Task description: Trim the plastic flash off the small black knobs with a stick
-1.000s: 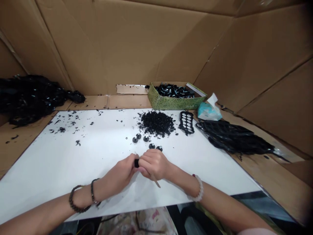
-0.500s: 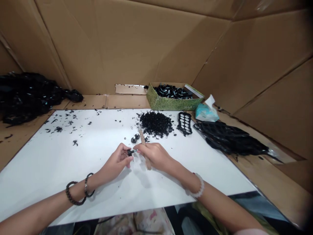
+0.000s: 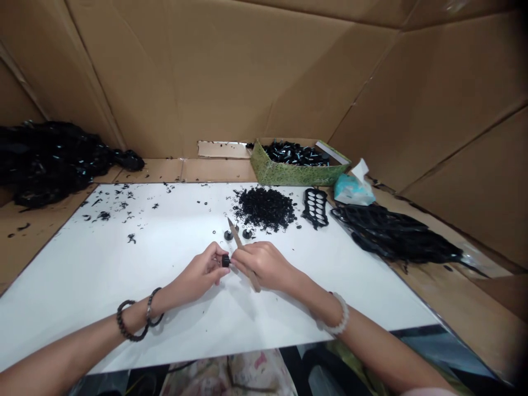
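My left hand (image 3: 210, 265) pinches a small black knob (image 3: 225, 260) between thumb and fingers, above the white tabletop (image 3: 177, 324). Close beside it, my right hand (image 3: 264, 264) is closed around a thin knife (image 3: 236, 235) with a brownish handle; its blade points up and away to the left. The right fingertips meet the knob's right side, and whether they grip it too I cannot tell. Just beyond the hands stand two more black knobs, one to the left (image 3: 228, 235) and one to the right (image 3: 247, 234) of the blade, each with a pale stem.
A heap of tiny black rings (image 3: 266, 208) lies past the hands. Behind it stands a green box (image 3: 301, 175) of black parts. To the right are a black perforated frame (image 3: 315, 208), a tissue pack (image 3: 353, 190) and black sprues (image 3: 396, 231). Black scraps (image 3: 103, 215) and a black bag (image 3: 53, 159) are leftward.
The knob in my left hand has turned, so its stem no longer shows. The knife has tilted further left in my right hand. The whole view has shifted slightly.
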`<state>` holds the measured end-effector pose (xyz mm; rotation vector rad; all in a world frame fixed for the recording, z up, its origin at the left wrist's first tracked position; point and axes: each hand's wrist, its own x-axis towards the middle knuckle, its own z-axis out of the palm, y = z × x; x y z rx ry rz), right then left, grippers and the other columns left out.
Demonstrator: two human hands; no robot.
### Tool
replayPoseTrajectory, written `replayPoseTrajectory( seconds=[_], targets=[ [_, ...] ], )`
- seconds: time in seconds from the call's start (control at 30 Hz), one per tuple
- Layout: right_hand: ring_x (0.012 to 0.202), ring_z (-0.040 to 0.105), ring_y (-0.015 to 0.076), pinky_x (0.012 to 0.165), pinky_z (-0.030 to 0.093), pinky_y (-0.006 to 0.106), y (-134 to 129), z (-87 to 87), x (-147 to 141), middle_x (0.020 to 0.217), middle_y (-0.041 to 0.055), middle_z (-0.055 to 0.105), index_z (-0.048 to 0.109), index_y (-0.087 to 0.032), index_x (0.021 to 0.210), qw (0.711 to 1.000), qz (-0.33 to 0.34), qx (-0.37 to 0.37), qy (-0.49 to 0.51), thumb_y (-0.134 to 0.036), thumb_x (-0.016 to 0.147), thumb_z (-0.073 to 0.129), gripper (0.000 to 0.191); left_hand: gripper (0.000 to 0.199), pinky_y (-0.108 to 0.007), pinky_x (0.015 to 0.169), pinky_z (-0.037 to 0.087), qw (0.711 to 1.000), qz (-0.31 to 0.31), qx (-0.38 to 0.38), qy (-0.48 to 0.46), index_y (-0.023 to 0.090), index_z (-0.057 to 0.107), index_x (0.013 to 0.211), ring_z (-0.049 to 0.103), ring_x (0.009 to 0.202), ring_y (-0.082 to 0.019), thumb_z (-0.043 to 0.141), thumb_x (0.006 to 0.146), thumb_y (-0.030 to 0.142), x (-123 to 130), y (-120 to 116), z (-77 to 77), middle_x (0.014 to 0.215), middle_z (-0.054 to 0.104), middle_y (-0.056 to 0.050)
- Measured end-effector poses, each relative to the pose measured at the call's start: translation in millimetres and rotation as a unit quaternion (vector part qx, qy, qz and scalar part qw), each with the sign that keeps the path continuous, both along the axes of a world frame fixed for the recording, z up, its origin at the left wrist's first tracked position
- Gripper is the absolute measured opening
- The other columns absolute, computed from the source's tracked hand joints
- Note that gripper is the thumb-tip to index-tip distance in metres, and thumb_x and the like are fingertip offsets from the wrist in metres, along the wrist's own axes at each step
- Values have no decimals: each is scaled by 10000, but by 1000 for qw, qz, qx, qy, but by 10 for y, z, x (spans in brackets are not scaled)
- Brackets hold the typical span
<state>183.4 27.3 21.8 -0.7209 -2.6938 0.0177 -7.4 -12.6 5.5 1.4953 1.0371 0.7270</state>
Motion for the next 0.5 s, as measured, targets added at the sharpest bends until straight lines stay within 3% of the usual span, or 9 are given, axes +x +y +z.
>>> replayPoseTrajectory(
  seconds=[0.13,0.23,0.4,0.5],
  targets=[
    [430,344,76,473,188,213,-20,-4,-6,490,-33,476,474,-172,629,998,-39,-55,20,-257,875,405,269,157,-232,559,367,999,-8,15,45,217,417,926,481,550,-113,514,817,277,-26,-9,42,565,428,78],
    [439,405,68,477,237,189,-44,-12,-14,501,-41,519,481,-174,613,980,-69,-168,85,-229,840,453,235,159,-231,553,365,999,-16,13,32,215,415,903,493,554,-113,525,812,283,-38,-9,35,579,437,75],
    [543,565,95,522,379,179,-106,-68,-86,585,-16,604,453,-175,631,889,-114,-370,243,-232,844,431,221,207,-253,609,417,999,-13,3,-42,215,388,874,521,599,-102,560,796,300,-45,41,-81,729,506,42],
    [526,547,96,518,397,190,-150,-118,-150,558,-25,569,429,-181,619,855,-127,-389,318,-237,832,448,221,236,-249,592,417,997,3,1,-71,216,371,845,519,584,-92,577,789,316,-39,66,-124,780,521,26]
  ],
)
